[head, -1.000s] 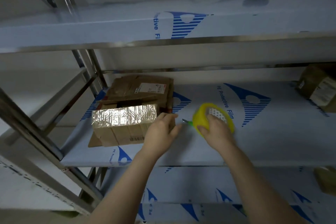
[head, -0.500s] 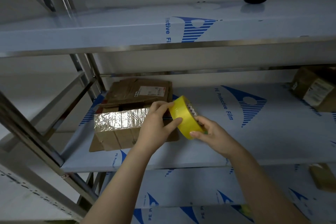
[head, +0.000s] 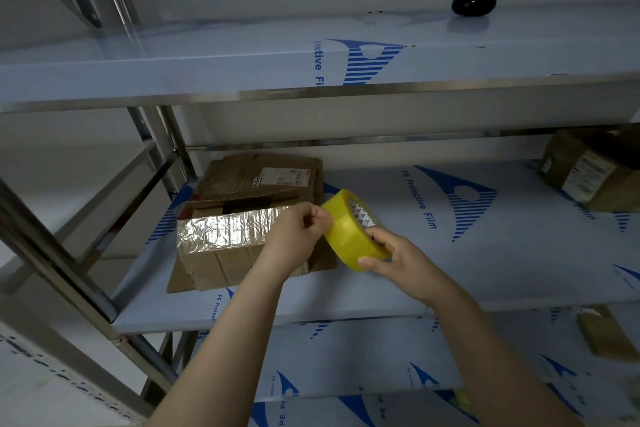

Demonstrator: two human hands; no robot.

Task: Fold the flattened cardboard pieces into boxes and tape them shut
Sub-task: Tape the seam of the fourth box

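Gripping the yellow tape roll [head: 349,236] from underneath with the right hand [head: 398,263], fingers curled round its lower rim, roll held up on edge above the middle shelf [head: 485,253]. Pinching at the roll's outer face near the top with the left hand [head: 298,239], thumb and fingertips closed together. Just left of that, partly hidden by the left hand: foil-topped cardboard box [head: 221,253], close to the shelf's front edge. Right behind it, a stack of flattened cardboard [head: 259,177] toward the back. Loads of bare shelf off to the right, all the way to another taped box [head: 588,177] at the far end. Overhead, upper shelf [head: 242,59] with its front lip. On the left, slanted steel post [head: 52,253] by the corner.
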